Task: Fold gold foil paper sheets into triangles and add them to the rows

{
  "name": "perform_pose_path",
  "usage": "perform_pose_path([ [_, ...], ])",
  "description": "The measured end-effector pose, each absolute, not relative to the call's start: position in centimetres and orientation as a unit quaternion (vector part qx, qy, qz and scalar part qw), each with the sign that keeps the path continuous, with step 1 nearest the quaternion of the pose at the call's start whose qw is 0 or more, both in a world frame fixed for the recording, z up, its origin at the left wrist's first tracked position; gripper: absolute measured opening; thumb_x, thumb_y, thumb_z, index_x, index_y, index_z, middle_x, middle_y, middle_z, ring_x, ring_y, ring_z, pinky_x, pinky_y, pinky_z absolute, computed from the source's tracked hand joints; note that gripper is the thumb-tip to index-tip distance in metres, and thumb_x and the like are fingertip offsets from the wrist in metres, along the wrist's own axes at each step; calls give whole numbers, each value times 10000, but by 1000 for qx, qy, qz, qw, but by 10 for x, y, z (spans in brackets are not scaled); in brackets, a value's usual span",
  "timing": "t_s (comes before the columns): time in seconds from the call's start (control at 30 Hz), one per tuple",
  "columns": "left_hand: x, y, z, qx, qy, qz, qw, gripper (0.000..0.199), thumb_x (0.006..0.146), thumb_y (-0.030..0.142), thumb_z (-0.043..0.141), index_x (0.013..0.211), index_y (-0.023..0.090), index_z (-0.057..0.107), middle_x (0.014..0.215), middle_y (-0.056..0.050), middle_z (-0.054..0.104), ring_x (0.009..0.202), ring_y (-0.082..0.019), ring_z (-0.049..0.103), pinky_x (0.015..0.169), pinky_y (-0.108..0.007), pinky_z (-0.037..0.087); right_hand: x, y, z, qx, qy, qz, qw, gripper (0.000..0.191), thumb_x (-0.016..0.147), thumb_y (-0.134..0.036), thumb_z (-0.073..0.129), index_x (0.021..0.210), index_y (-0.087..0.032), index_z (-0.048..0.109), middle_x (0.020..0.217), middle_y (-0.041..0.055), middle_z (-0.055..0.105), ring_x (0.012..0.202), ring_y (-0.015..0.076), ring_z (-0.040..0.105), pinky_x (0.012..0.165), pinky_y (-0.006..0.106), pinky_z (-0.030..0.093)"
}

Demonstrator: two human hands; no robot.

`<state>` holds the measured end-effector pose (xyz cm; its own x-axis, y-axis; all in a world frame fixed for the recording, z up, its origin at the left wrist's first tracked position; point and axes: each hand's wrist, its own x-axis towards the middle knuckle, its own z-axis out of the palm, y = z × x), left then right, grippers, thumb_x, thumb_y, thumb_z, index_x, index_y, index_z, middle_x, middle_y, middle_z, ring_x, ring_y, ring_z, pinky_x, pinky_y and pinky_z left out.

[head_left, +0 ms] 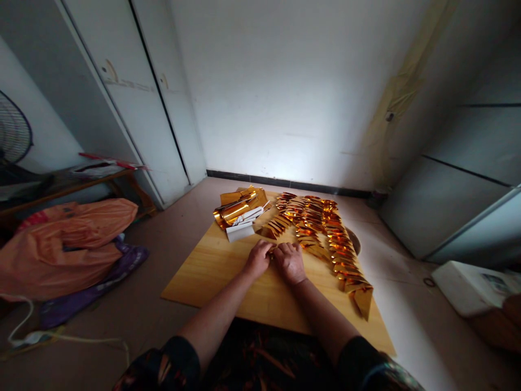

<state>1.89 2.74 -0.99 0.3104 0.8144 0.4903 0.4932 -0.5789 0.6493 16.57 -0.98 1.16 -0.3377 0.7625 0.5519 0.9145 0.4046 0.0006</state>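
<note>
My left hand point(259, 259) and my right hand point(290, 262) meet over the middle of a wooden board point(228, 277), fingers closed. Between them is a small gold piece, mostly hidden by the fingers. Beyond and to the right lie rows of folded gold foil pieces point(342, 250), overlapping one another. At the back left of the board rests a pile of gold foil sheets point(240, 209), with white paper strips point(249, 216) and a pale flat piece point(240, 232) beside it.
On the left floor lie an orange bag point(65, 244) and a purple bag point(93, 282), with a pale cable near them. A white box point(472, 288) stands at the right. Cabinets flank the wall, and a fan point(14, 127) is at the far left.
</note>
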Motion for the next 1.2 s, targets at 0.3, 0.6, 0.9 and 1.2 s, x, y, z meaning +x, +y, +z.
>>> perform_pose_path([
  [0.3, 20, 28, -11, 781, 434, 411, 182, 530, 623, -110, 474, 1030, 172, 661, 991, -52, 642, 957, -171, 610, 886, -327, 527, 167, -8, 9, -527, -799, -160, 240, 134, 921, -221, 543, 869, -225, 667, 821, 26, 613, 800, 170, 469, 799, 330, 230],
  [0.6, 22, 30, -8, 767, 469, 400, 177, 435, 612, -72, 534, 938, 174, 685, 917, -38, 655, 882, -164, 616, 833, -305, 533, 168, -10, 12, -549, -789, -128, 245, 115, 900, -260, 564, 868, -220, 667, 820, 33, 642, 803, 174, 493, 757, 316, 231],
  [0.9, 22, 30, -6, 760, 468, 413, 182, 403, 620, -77, 570, 906, 180, 689, 903, -19, 665, 834, -142, 624, 799, -281, 540, 187, -18, 16, -600, -763, -84, 224, 105, 876, -217, 566, 825, -214, 658, 864, 29, 645, 849, 166, 522, 755, 297, 249],
  [1.2, 20, 30, -4, 764, 471, 401, 183, 350, 660, -35, 552, 911, 160, 697, 912, -42, 662, 857, -156, 624, 822, -310, 539, 193, -19, 13, -612, -753, -77, 228, 154, 892, -204, 545, 777, -208, 647, 817, 16, 635, 815, 155, 528, 730, 281, 262],
])
